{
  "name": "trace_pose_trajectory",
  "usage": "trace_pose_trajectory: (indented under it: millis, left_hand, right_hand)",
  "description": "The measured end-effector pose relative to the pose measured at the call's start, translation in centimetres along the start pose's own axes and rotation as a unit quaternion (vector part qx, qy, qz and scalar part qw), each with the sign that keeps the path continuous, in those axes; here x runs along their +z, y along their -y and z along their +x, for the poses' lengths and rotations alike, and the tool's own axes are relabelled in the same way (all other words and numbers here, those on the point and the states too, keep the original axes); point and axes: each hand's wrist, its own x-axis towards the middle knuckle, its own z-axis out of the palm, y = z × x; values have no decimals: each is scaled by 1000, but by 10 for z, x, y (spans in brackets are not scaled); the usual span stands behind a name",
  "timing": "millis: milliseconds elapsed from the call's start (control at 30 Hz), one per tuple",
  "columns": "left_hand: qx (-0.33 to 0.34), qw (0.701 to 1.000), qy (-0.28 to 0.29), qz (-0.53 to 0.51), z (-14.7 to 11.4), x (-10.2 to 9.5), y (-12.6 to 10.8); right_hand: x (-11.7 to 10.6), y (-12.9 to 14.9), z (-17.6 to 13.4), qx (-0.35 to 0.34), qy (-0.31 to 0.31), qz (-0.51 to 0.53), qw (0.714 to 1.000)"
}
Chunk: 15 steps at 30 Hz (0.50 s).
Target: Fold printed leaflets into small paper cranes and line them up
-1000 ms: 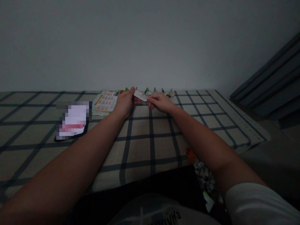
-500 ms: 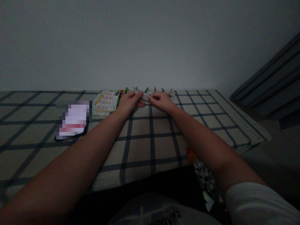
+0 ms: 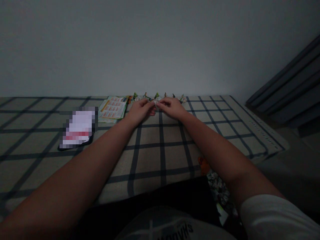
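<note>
My left hand (image 3: pixel 142 108) and my right hand (image 3: pixel 171 107) meet over the far part of the checked tablecloth (image 3: pixel 150 160). Between their fingertips is a small whitish piece of paper (image 3: pixel 155 103), pinched from both sides and mostly covered by the fingers. Just behind the hands, along the wall, stands a row of several small pointed folded-paper pieces (image 3: pixel 157 95) with green and white print. Left of my left hand lies a stack of printed sheets (image 3: pixel 112 109), coloured green, yellow and red.
A dark-edged phone-like slab (image 3: pixel 79 128) with a blurred bright face lies at the left. Low at the right, an orange item (image 3: pixel 204 165) and crumpled patterned pieces (image 3: pixel 218 186) show beside my right arm. The wall (image 3: pixel 160 50) bounds the table's far edge.
My fingertips have drawn closer together over the paper. Less of it shows now, and its print is no longer visible. The other things stay where they were.
</note>
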Motion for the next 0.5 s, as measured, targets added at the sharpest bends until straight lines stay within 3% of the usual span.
trace_pose_trajectory:
  millis: [133, 500]
  left_hand:
    - [25, 999, 8, 34, 4, -3, 9]
    - [68, 991, 23, 115, 2, -5, 7]
  right_hand:
    - [1, 0, 0, 3, 8, -1, 1000]
    - [-1, 3, 4, 10, 4, -67, 998]
